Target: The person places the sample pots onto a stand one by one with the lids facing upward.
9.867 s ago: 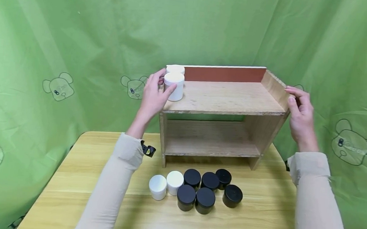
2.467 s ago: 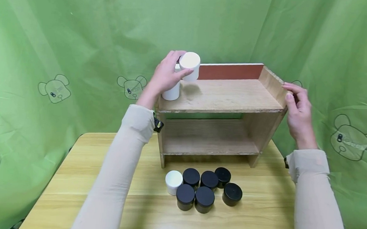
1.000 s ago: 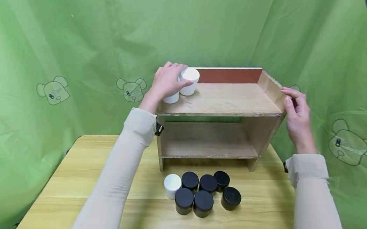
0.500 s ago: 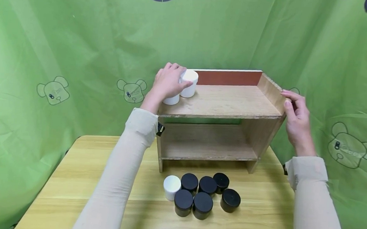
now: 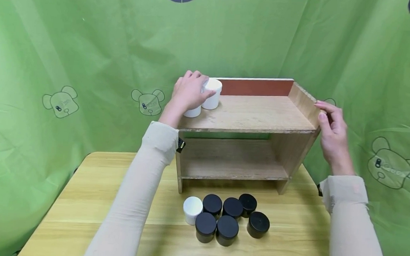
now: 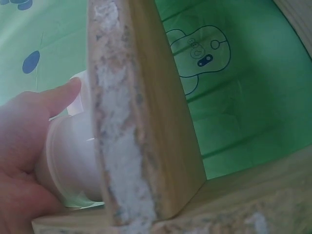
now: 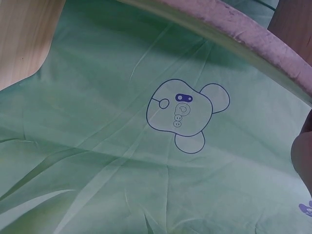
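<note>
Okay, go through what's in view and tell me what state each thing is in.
Left hand: holding a white jar
Held white jar: upright on the shelf unit
Front-left white jar: partly hidden by the hand
White jar on the table: upright
Six black jars: standing, tops covered
Shelf unit: standing
Right hand: gripping its side panel
Green curtain: hanging, creased

A green curtain [image 5: 253, 37], apparently fabric, hangs behind the wood-grained table [image 5: 85, 191].

Room stretched across the top shelf [image 5: 262, 114] from the white jar [image 5: 212, 100] in the left hand [image 5: 189, 91] to the right side panel [image 5: 303, 104]. A red board [image 5: 258, 88] barred the far edge; black jars [image 5: 227, 228] obstructed the near table [image 5: 98, 203].
</note>
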A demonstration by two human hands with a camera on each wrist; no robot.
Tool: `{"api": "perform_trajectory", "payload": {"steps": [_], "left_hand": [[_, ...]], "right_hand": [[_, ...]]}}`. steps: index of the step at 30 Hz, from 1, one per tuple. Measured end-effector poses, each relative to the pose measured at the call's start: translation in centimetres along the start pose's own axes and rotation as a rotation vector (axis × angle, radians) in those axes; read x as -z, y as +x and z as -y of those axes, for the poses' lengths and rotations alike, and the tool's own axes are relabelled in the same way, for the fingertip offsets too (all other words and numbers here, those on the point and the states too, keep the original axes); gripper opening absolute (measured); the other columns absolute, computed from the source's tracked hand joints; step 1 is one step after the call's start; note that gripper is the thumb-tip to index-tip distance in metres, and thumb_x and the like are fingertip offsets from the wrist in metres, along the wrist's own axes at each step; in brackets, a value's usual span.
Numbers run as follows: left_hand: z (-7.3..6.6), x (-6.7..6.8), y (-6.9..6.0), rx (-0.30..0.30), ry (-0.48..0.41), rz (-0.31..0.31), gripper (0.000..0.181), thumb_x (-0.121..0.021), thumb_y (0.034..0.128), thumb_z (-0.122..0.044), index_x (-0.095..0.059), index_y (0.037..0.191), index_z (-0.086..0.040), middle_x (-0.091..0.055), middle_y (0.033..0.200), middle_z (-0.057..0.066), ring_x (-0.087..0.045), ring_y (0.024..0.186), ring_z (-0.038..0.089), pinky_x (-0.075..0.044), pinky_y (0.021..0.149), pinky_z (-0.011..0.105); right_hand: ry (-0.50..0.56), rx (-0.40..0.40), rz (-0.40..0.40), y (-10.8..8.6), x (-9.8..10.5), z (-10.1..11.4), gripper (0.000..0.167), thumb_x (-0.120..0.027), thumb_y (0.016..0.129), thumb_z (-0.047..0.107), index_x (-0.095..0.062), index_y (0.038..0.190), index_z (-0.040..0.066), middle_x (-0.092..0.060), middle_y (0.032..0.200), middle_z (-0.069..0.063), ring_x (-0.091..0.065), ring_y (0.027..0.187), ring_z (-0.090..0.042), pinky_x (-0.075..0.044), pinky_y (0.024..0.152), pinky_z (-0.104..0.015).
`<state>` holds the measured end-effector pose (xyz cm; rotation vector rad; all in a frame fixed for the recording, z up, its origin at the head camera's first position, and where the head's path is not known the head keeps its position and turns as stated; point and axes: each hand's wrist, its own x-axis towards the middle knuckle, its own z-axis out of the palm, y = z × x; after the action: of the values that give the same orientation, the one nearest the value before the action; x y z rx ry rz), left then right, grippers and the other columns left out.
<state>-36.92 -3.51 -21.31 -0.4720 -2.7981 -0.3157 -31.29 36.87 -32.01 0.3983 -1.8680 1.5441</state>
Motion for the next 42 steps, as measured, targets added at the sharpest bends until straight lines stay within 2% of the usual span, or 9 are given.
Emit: {"api": "perform_trajectory", "payload": {"steps": [5, 15, 31, 38, 42], "left_hand": [[-0.1, 0.1, 0.0, 0.001, 0.017, 0.000, 0.066, -0.051, 0.1036, -0.058, -0.045, 0.157, -0.020, -0.048, 0.156, 0.002, -0.040, 0.140, 0.023, -0.038, 0.118, 0.039], [-0.2, 0.0, 0.0, 0.008, 0.018, -0.015, 0.064, -0.052, 0.1035, -0.057, -0.048, 0.155, -0.018, -0.051, 0.155, 0.002, -0.042, 0.136, 0.022, -0.041, 0.113, 0.038], [-0.3, 0.0, 0.0, -0.014, 0.019, -0.049, 0.063, -0.053, 0.1032, -0.055, -0.050, 0.153, -0.016, -0.053, 0.153, 0.004, -0.045, 0.134, 0.023, -0.044, 0.111, 0.039], [-0.1, 0.0, -0.4, -0.026, -0.002, -0.101, 0.065, -0.056, 0.1013, -0.057, -0.050, 0.153, -0.018, -0.054, 0.152, 0.002, -0.046, 0.135, 0.023, -0.044, 0.112, 0.039], [-0.2, 0.2, -1.3, -0.056, -0.046, -0.161, 0.065, -0.055, 0.1014, -0.058, -0.048, 0.155, -0.022, -0.052, 0.154, -0.001, -0.044, 0.140, 0.022, -0.042, 0.115, 0.039]], "right_hand": [[0.022, 0.001, -0.001, 0.1, 0.0, 0.0, 0.033, -0.048, 0.107, 0.006, -0.059, 0.138, 0.005, -0.055, 0.141, 0.004, -0.043, 0.141, -0.018, -0.035, 0.121, -0.017], [-0.001, -0.006, -0.004, 0.2, 0.0, -0.2, 0.034, -0.047, 0.108, 0.006, -0.059, 0.139, 0.005, -0.053, 0.140, 0.005, -0.043, 0.141, -0.016, -0.036, 0.119, -0.016], [-0.032, -0.022, -0.001, 0.3, 0.3, -0.3, 0.034, -0.047, 0.108, 0.008, -0.059, 0.140, 0.007, -0.054, 0.141, 0.007, -0.042, 0.142, -0.017, -0.035, 0.121, -0.016], [-0.041, -0.001, 0.002, 0.4, 0.1, -0.3, 0.034, -0.046, 0.108, 0.008, -0.059, 0.140, 0.006, -0.055, 0.141, 0.007, -0.043, 0.141, -0.016, -0.035, 0.120, -0.016], [-0.035, 0.008, -0.006, 0.2, 0.1, -0.3, 0.033, -0.047, 0.108, 0.007, -0.060, 0.138, 0.005, -0.056, 0.139, 0.007, -0.043, 0.140, -0.016, -0.035, 0.119, -0.016]]}}
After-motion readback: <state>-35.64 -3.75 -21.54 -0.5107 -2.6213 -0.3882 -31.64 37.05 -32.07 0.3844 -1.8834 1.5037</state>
